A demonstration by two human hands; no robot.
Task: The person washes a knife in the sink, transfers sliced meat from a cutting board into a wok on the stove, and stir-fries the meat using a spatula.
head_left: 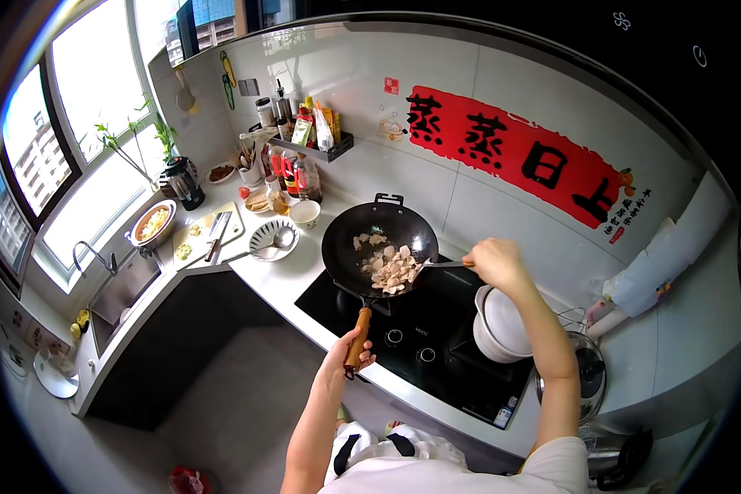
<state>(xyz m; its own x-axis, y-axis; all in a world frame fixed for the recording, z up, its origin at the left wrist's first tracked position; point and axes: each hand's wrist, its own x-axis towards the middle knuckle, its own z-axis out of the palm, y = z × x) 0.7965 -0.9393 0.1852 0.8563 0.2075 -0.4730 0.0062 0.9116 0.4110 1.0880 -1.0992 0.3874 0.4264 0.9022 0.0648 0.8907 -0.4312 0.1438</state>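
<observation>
A black wok (350, 239) stands on the left part of the black cooktop (461, 375), with pale pieces of meat (393, 267) in its middle and lower right. My left hand (350, 352) is wrapped round the wok's wooden handle (359, 333). At the wok's right side, my right hand (496, 262) grips a metal spatula (446, 264), whose tip is among the meat pieces. A white lidded pot (502, 325) sits on the cooktop, below and beside my right forearm.
Left of the wok are a white bowl (306, 214), a striped dish (286, 249) with a ladle, and a cutting board (229, 221) with a knife. Bottles (308, 179) stand near the wall. A glass lid (589, 375) lies right of the cooktop; a sink (128, 288) is far left.
</observation>
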